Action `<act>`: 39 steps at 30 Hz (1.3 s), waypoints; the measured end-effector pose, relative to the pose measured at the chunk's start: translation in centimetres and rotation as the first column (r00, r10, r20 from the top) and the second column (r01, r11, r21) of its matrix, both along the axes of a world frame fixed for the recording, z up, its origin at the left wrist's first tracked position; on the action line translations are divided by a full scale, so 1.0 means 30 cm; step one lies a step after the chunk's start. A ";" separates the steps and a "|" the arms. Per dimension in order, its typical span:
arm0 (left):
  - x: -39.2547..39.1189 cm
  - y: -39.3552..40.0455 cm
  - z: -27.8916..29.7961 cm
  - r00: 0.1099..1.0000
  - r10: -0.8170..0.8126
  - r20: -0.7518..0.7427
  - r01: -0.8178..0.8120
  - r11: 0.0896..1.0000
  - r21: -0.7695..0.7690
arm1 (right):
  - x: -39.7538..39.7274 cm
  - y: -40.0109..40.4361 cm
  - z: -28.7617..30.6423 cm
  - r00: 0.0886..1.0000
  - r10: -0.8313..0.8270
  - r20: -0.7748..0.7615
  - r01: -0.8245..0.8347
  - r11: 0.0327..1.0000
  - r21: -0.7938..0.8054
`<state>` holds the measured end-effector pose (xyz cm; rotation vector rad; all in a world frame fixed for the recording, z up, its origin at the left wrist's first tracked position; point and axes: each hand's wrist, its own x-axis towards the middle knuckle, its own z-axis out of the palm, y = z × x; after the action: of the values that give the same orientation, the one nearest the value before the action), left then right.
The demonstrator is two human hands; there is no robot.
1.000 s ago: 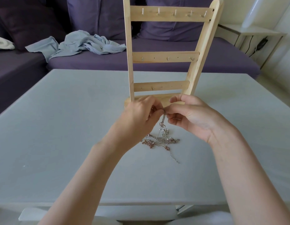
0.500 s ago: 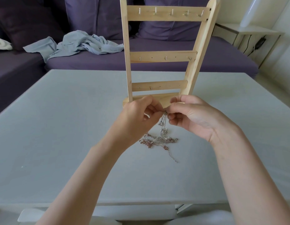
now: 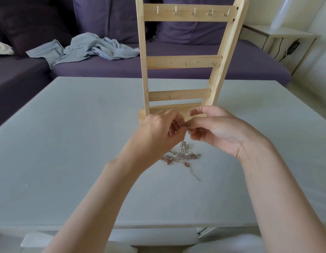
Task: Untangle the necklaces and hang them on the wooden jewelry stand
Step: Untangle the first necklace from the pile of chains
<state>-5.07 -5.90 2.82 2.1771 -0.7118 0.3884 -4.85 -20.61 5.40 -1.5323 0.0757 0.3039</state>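
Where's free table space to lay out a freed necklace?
Bare table left of the left hand, and right of the right hand out to the edge. Crowded in the middle: tangled necklaces under both hands, stand just behind.

Both forearms reach in from the lower edge and angle toward each other, so that the two hands meet in the middle of the view, raised above the surface below them. The left hand (image 3: 159, 132) shows its back to the camera, wrist bent a little, fingers curled inward with the thumb and forefinger pressed together at its right side. The right hand (image 3: 215, 131) is turned with its palm toward the left, thumb lying along the top, forefinger extended to meet the thumb tip, the other fingers curled under. The fingertips of the two hands touch, each closed in a fine pinch.
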 end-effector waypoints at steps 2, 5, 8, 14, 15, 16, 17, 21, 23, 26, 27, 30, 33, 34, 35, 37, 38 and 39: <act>-0.005 -0.007 0.001 1.000 -0.017 -0.011 0.017 1.000 -0.007 | -0.002 0.001 0.003 1.000 0.029 -0.007 -0.029 1.000 0.007; -0.011 -0.012 0.006 0.998 -0.015 -0.067 0.012 0.999 -0.045 | -0.006 0.000 0.007 0.999 0.048 -0.015 -0.048 0.998 0.037; 0.000 0.000 0.015 0.990 0.039 -0.134 -0.063 0.981 -0.184 | -0.007 -0.004 0.010 1.000 0.005 -0.009 -0.005 0.997 0.078; 0.013 0.012 0.028 0.954 -0.095 -0.284 -0.030 0.913 -0.406 | 0.007 0.008 -0.002 0.995 -0.086 0.056 0.084 0.996 0.024; 0.011 0.008 0.027 0.955 -0.098 -0.279 -0.020 0.920 -0.392 | 0.008 0.011 -0.005 0.994 -0.088 0.061 0.088 0.996 0.008; 0.011 0.005 0.025 0.958 -0.093 -0.272 -0.017 0.927 -0.374 | 0.008 0.013 -0.009 0.994 -0.089 0.063 0.090 0.996 -0.004; 0.013 0.004 0.023 0.961 -0.081 -0.264 -0.019 0.934 -0.356 | 0.009 0.014 -0.012 0.994 -0.090 0.062 0.091 0.996 -0.012; 0.023 0.002 0.016 0.969 -0.039 -0.244 -0.038 0.953 -0.301 | 0.012 0.018 -0.017 0.992 -0.103 0.066 0.105 0.994 -0.024; 0.024 0.000 0.015 0.967 -0.041 -0.251 -0.040 0.951 -0.308 | 0.011 0.020 -0.016 0.990 -0.108 0.087 0.113 0.992 -0.050; 0.025 0.001 0.013 0.951 -0.038 -0.305 -0.066 0.944 -0.323 | 0.012 0.021 -0.017 0.986 -0.102 0.131 0.115 0.989 -0.093; 0.025 0.003 0.013 0.935 -0.043 -0.351 -0.085 0.936 -0.341 | 0.013 0.021 -0.019 0.984 -0.090 0.155 0.109 0.987 -0.120; 0.024 0.009 0.012 0.855 -0.119 -0.505 -0.150 0.875 -0.461 | 0.012 0.024 -0.023 0.970 -0.026 0.243 0.079 0.974 -0.212; 0.024 0.008 0.011 0.796 -0.193 -0.574 -0.208 0.803 -0.558 | 0.010 0.032 -0.019 0.948 0.031 0.316 0.047 0.971 -0.234; 0.023 0.006 0.009 0.775 -0.209 -0.596 -0.235 0.780 -0.580 | 0.009 0.035 -0.019 0.939 0.053 0.339 0.039 0.965 -0.259; 0.023 0.001 0.006 0.751 -0.224 -0.621 -0.267 0.757 -0.596 | 0.009 0.038 -0.020 0.932 0.077 0.355 0.031 0.957 -0.290; 0.025 -0.008 -0.003 0.706 -0.247 -0.664 -0.327 0.718 -0.615 | 0.007 0.045 -0.020 0.924 0.117 0.364 0.010 0.944 -0.329; 0.026 -0.011 -0.004 0.688 -0.256 -0.680 -0.351 0.702 -0.619 | 0.005 0.048 -0.020 0.921 0.130 0.367 0.002 0.941 -0.338; 0.027 -0.013 -0.004 0.674 -0.262 -0.690 -0.369 0.691 -0.622 | 0.004 0.049 -0.020 0.917 0.141 0.372 -0.004 0.938 -0.346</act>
<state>-4.26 -6.29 2.70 1.3549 0.0335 -0.2082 -4.74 -19.13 4.81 -1.9174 -0.2615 0.0349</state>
